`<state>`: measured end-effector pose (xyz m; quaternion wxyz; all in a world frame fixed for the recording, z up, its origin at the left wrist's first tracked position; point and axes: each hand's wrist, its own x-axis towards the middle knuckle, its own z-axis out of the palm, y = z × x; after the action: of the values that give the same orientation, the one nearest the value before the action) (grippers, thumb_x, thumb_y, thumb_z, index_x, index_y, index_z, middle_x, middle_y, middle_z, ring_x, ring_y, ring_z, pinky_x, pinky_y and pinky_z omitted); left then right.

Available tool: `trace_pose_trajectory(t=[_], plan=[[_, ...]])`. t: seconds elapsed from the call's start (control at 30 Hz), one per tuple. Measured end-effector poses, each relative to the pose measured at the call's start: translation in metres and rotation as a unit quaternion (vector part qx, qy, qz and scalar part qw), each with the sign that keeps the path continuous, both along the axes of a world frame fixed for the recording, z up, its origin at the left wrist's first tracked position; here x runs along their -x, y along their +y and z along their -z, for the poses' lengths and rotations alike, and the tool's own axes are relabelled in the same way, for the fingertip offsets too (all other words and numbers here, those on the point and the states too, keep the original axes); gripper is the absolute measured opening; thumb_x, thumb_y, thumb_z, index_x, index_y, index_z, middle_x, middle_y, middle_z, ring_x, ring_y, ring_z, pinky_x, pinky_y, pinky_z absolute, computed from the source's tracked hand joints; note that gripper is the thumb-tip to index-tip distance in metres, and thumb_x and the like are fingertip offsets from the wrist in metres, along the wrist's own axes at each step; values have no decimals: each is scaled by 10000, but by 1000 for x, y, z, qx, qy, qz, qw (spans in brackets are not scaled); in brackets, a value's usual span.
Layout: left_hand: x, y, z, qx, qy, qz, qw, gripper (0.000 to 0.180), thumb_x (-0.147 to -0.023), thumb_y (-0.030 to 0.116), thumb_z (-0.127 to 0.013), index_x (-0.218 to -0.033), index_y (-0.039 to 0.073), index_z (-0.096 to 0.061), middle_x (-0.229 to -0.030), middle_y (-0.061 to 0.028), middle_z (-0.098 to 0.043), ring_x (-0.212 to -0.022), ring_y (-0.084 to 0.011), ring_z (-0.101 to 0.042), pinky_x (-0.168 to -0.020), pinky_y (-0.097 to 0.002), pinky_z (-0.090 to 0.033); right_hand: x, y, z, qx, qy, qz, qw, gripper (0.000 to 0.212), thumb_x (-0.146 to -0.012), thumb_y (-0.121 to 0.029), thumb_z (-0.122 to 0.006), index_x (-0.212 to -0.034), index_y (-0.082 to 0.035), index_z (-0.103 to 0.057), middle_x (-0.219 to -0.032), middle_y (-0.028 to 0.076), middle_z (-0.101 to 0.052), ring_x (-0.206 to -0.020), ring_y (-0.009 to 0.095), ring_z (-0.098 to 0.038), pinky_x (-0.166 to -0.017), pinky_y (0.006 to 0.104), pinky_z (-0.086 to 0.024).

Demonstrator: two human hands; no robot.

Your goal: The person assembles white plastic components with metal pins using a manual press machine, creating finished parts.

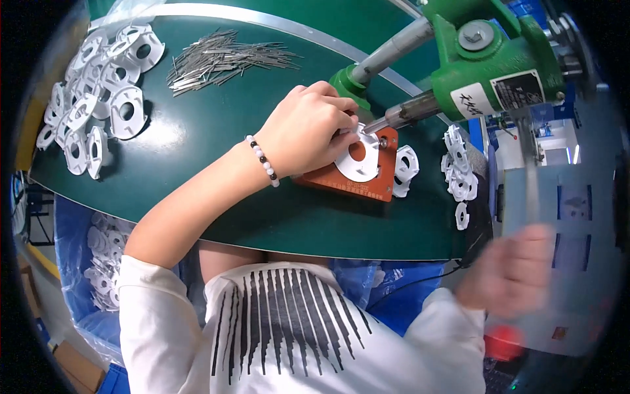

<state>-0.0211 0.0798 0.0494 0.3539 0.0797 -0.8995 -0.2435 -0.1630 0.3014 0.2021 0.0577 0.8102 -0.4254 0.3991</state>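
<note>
A white plastic ring-shaped part [369, 169] lies on an orange fixture block [341, 184] under the punch [394, 118] of a green hand press [453, 72]. Bent over the block, my left hand [312, 125] has thumb and fingers pinched at the part's upper left edge, close to the punch tip. What the fingertips hold is hidden. Out at the right, my right hand [512, 272] is smeared by motion but curled like a fist around the press lever [533, 177]. A blurred red knob [504, 341] shows below that hand.
White parts [128, 111] are heaped at the table's left, beside a pile of thin metal pins [216, 59]. More white parts stand right of the block [407, 164] and at the right edge [459, 171]. A blue-lined bin [79, 262] of parts sits below left.
</note>
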Motion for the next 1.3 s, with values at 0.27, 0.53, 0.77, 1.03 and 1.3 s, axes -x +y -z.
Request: trace_pose_trajectory(t=[0.27,0.53,0.77,1.03,1.3], plan=[[-5,-6,7,-2,-13,12,1000,136,-736,100,-630,-821,-3,-656,-984,-122,-632,-894,-306,-558,-791,-381,-461,3,-5,56,-29,300,137,944,309,-658,-239,-748,-583,-150,-461,-785,-30,-569,-882,176,-604,-911,507,-331],[-5,-10,-5,-10,-24,45,999,193,-734,122,-633,-894,14,-620,-957,-130,-622,-890,-303,-562,-805,-386,-440,100,-114,-70,205,-230,168,936,234,-878,-160,-527,-1035,11,-556,-984,80,-577,-852,166,-561,-915,300,-420],[-14,-9,8,-15,-4,40,999,244,-725,203,-657,-911,46,-639,-970,-116,-600,-941,-301,-528,-852,-386,-426,185,-109,89,-129,-180,301,927,417,-910,-299,-467,-1236,-38,-468,-1234,94,-507,-1126,199,-486,-956,347,-366],[-1,-20,3,-190,101,119,969,197,-743,109,-660,-926,41,-638,-903,-99,-637,-850,-232,-609,-790,-327,-469,151,-101,147,-179,-484,254,818,347,-945,-328,-408,-1021,-38,-583,-1036,94,-595,-971,191,-557,-877,331,-413],[-74,-136,-18,-40,243,-320,915,152,-809,60,-551,-905,57,-668,-754,-118,-658,-611,-179,-619,-584,-280,-480,85,-28,172,-91,-69,379,918,111,-799,-61,-585,-907,-43,-569,-974,111,-604,-926,264,-560,-855,351,-410]])
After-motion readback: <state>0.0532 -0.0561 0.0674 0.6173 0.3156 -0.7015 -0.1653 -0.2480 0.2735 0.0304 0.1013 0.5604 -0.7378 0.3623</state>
